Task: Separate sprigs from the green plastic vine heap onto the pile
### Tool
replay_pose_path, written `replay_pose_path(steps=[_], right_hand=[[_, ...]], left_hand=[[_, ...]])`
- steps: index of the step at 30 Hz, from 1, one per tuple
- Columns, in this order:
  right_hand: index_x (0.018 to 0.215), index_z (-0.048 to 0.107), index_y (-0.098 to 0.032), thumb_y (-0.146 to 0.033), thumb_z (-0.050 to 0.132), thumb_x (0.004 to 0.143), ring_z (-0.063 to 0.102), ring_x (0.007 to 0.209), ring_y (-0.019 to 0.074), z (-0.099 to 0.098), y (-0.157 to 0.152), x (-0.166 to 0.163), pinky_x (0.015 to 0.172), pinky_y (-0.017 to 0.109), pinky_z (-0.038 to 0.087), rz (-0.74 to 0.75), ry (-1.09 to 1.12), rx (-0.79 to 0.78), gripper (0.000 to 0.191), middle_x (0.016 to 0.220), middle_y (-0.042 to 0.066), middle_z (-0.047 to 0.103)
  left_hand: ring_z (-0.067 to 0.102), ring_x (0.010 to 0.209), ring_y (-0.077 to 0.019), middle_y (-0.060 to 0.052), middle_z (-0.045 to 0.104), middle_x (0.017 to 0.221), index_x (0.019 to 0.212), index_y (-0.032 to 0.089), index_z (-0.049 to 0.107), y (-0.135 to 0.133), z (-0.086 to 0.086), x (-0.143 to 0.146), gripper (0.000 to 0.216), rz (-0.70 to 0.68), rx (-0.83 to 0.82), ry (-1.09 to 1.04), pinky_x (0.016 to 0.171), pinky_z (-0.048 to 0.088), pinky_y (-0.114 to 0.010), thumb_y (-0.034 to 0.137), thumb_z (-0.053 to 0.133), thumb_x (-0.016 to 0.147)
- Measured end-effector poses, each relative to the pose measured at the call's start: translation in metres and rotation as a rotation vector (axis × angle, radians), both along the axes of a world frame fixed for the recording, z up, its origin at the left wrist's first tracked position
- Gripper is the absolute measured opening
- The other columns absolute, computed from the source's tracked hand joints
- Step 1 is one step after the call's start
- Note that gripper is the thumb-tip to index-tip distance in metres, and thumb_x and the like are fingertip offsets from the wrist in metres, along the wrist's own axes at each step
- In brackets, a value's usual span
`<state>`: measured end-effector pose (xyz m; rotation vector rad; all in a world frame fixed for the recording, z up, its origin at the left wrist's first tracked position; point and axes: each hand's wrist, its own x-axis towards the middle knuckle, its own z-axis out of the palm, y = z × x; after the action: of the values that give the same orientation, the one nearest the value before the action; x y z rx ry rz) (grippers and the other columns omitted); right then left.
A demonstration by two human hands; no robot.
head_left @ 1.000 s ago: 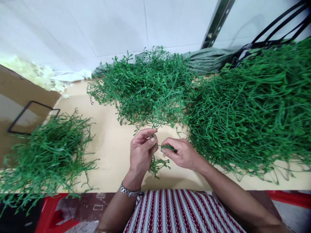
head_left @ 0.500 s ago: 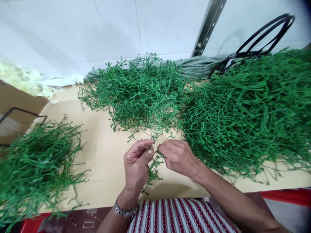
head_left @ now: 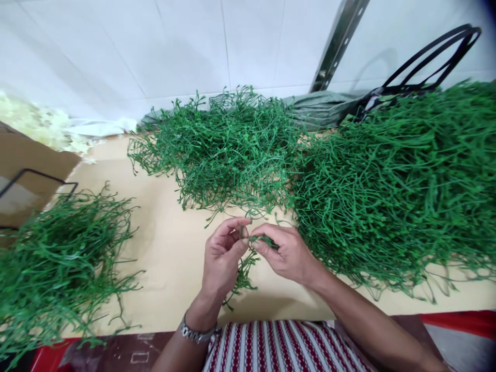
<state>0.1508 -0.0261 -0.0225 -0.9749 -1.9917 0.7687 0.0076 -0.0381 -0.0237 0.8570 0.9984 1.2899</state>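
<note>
Pale surface (head_left: 170, 258), 3 green-stem heaps (head_left: 395, 191) at right, far centre and left, 1 cardboard box (head_left: 42, 157) far left, 1 black-handled bag (head_left: 375, 101) far right, left hand (head_left: 221, 257) and right hand (head_left: 290, 256) pinched nearly closed on green sprigs (head_left: 245, 273), near centre, sprig count unclear

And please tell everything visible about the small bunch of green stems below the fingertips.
This small, loose bunch of thin, curved green stems looks plastic, with forked tips. It trails towards the person beside the bare left hand, over the pale yellow tabletop. Whether it rests there or joins the pinched green strands is unclear.
</note>
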Motion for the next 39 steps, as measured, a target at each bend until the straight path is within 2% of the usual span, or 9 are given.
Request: replay_pose_path(steps=[4, 6, 8, 11, 17, 28, 32, 36, 39], right_hand=[[0.086, 0.056, -0.017, -0.031, 0.056, 0.082, 0.039, 0.047, 0.0075, -0.005, 0.0, -0.001, 0.045, 0.018, 0.031, 0.011, 0.038, -0.188, 0.015, 0.058, -0.005, 0.049], [0.084, 0.055, -0.017, -0.032, 0.057, 0.081, 0.038, 0.047, 0.0073, -0.008, -0.001, 0.001, 0.046, 0.019, 0.031, -0.013, 0.026, -0.208, 0.015, 0.058, -0.005, 0.048], [0.08, 0.055, -0.016, -0.029, 0.055, 0.082, 0.043, 0.052, 0.0082, -0.01, 0.0, 0.004, 0.05, 0.019, 0.033, -0.022, -0.009, -0.168, 0.013, 0.061, -0.003, 0.052], [0.076, 0.054, -0.016, -0.026, 0.053, 0.084, 0.048, 0.057, 0.0099, -0.009, 0.002, 0.011, 0.054, 0.02, 0.035, 0.05, -0.082, -0.053, 0.013, 0.065, 0.0, 0.055], [0.072, 0.054, -0.015, -0.016, 0.048, 0.084, 0.045, 0.056, 0.0118, -0.006, 0.009, 0.019, 0.055, 0.022, 0.034, 0.194, -0.259, 0.246, 0.013, 0.06, 0.0, 0.051], [0.067, 0.054, -0.015, -0.01, 0.04, 0.082, 0.048, 0.056, 0.0114, 0.003, -0.001, 0.02, 0.057, 0.023, 0.038, 0.279, -0.243, 0.275, 0.021, 0.059, 0.002, 0.055], [0.072, 0.056, -0.016, -0.013, 0.042, 0.083, 0.048, 0.056, 0.0113, 0.006, -0.003, 0.022, 0.056, 0.023, 0.038, 0.273, -0.277, 0.229, 0.018, 0.06, 0.001, 0.056], [0.087, 0.058, -0.015, -0.016, 0.05, 0.082, 0.053, 0.061, 0.0101, 0.009, -0.001, 0.019, 0.058, 0.021, 0.041, 0.233, -0.171, 0.103, 0.009, 0.071, 0.002, 0.062], [0.086, 0.058, -0.014, -0.012, 0.05, 0.08, 0.054, 0.058, 0.0085, 0.01, 0.0, 0.016, 0.055, 0.019, 0.041, 0.199, -0.075, 0.041, 0.011, 0.069, 0.001, 0.063]], left_hand=[[0.045, 0.057, -0.0077, 0.001, 0.053, 0.067, 0.089, 0.018, 0.066, -0.003, -0.005, 0.006, 0.022, 0.055, 0.049, 0.158, 0.052, 0.038, -0.017, 0.013, 0.063, 0.068], [0.048, 0.06, -0.0087, 0.0, 0.056, 0.069, 0.088, 0.018, 0.068, -0.003, -0.004, 0.007, 0.023, 0.05, 0.067, 0.255, 0.054, 0.038, -0.018, 0.01, 0.061, 0.068], [0.05, 0.062, -0.01, -0.001, 0.059, 0.071, 0.085, 0.017, 0.069, -0.002, -0.001, 0.005, 0.022, -0.005, 0.054, 0.278, 0.057, 0.04, -0.019, 0.008, 0.06, 0.067], [0.048, 0.057, -0.0088, 0.0, 0.059, 0.063, 0.079, 0.017, 0.072, -0.001, 0.003, 0.001, 0.019, -0.09, 0.012, 0.195, 0.052, 0.037, -0.018, 0.008, 0.063, 0.064], [0.038, 0.045, -0.004, 0.004, 0.05, 0.049, 0.072, 0.018, 0.073, -0.007, 0.007, -0.001, 0.019, -0.08, -0.095, 0.014, 0.043, 0.027, -0.015, 0.006, 0.067, 0.058], [0.047, 0.048, -0.0037, 0.002, 0.06, 0.056, 0.061, 0.018, 0.071, -0.02, 0.015, -0.008, 0.019, -0.051, -0.103, -0.037, 0.045, 0.033, -0.014, 0.001, 0.064, 0.056], [0.047, 0.052, -0.0053, 0.002, 0.059, 0.057, 0.063, 0.018, 0.07, -0.017, 0.013, -0.013, 0.016, -0.105, -0.045, 0.074, 0.047, 0.034, -0.016, 0.004, 0.063, 0.06], [0.044, 0.054, -0.0074, 0.001, 0.055, 0.062, 0.083, 0.018, 0.07, -0.011, 0.014, -0.018, 0.021, -0.173, 0.101, 0.359, 0.05, 0.035, -0.019, 0.007, 0.057, 0.07], [0.048, 0.062, -0.01, -0.001, 0.056, 0.071, 0.096, 0.018, 0.066, -0.009, 0.014, -0.018, 0.027, -0.225, 0.219, 0.491, 0.057, 0.038, -0.022, 0.008, 0.055, 0.074]])
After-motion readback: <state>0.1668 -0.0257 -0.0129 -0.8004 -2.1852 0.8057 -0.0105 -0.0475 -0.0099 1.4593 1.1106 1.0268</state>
